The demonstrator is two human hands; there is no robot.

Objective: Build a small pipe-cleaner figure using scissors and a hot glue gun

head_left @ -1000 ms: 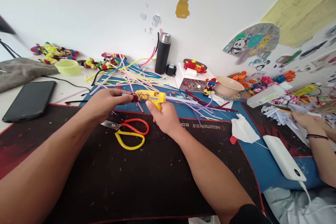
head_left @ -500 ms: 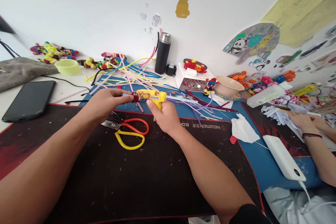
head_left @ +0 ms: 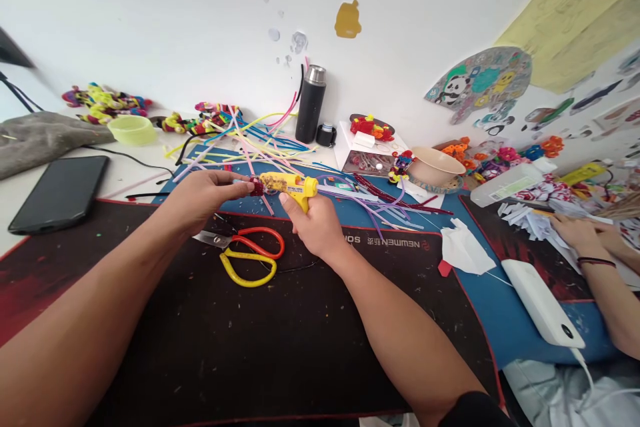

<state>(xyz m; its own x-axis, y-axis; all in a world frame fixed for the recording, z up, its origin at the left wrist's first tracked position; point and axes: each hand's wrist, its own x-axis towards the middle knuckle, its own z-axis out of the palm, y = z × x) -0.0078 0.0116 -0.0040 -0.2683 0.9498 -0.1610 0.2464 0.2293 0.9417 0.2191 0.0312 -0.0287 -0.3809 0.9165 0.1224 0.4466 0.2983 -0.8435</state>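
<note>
My right hand (head_left: 320,223) is wrapped round the grip of a yellow glue gun (head_left: 285,183), its nozzle pointing left. Between the fingertips of my left hand (head_left: 205,195) is a small dark-red fuzzy piece (head_left: 257,186), which looks like coiled pipe cleaner. The nozzle end is right at this piece; whether they touch I cannot tell. Below the hands lie scissors (head_left: 250,282) with one red and one yellow handle loop, on a black desk mat (head_left: 280,353). Many loose pipe cleaners (head_left: 245,140) spread behind the hands.
A black flask (head_left: 311,103) stands by the wall, a phone (head_left: 59,193) lies left. Finished fuzzy figures (head_left: 107,103) sit at the back left. On the right are a beige bowl (head_left: 435,167), a white power bank (head_left: 543,303) and a co-worker's hands (head_left: 575,233) among paper strips.
Both hands keep nearly the same pose, with the glue gun still at the red piece. The whole view has shifted very slightly.
</note>
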